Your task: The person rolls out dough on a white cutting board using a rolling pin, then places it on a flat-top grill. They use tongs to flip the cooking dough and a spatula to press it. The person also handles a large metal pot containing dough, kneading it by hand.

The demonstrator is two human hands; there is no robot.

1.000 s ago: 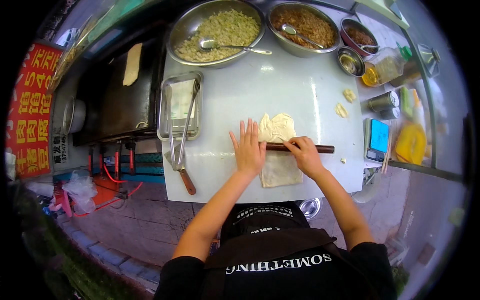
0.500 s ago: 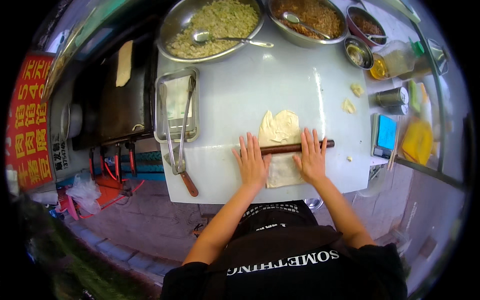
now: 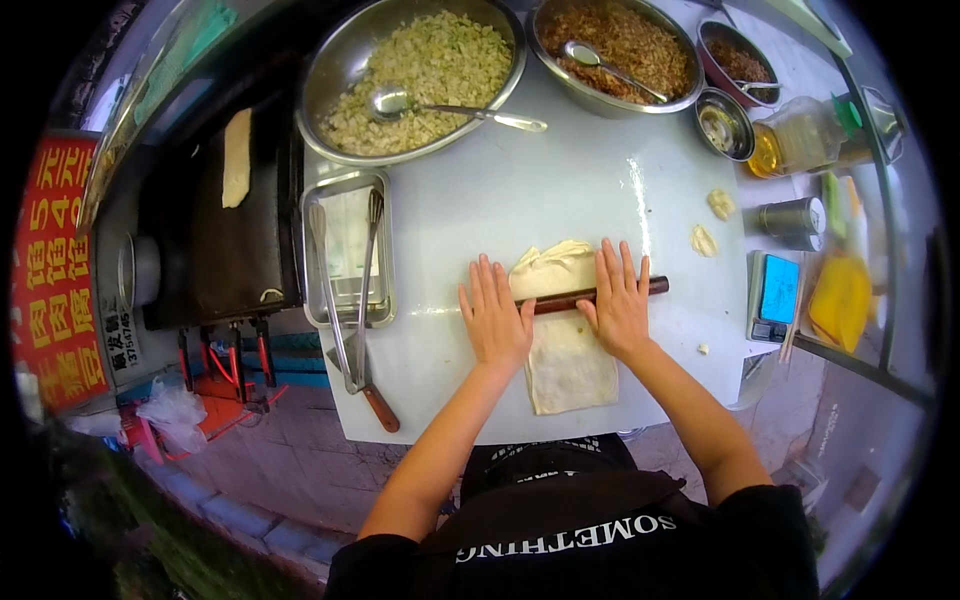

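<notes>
My left hand (image 3: pixel 497 318) lies flat over the left part of a dark wooden rolling pin (image 3: pixel 566 300), fingers stretched forward. Over its right part rests my right hand (image 3: pixel 621 302), also flat with fingers extended. Neither hand wraps round the pin. Beneath the pin is a pale sheet of dough (image 3: pixel 572 375), its flat, squarish near part towards me. Beyond the pin, the far end of the dough looks wrinkled and bunched. My palms hide parts of the pin, whose right tip shows past my right hand.
On the white worktop (image 3: pixel 440 250) are a metal tray (image 3: pixel 388 290) with tongs (image 3: pixel 330 280) and a wooden-handled scraper (image 3: pixel 380 408). Beyond stand bowls of green-yellow filling (image 3: pixel 450 60) and brown filling (image 3: pixel 610 40). Dough scraps (image 3: pixel 704 240) and a scale (image 3: pixel 774 300) lie right; a griddle (image 3: pixel 215 250) holds a dough strip (image 3: pixel 237 160).
Both hands and the rolling pin have moved away from me along the dough, exposing more of its near part. The far end has become more wrinkled. The whole view has shifted slightly.
</notes>
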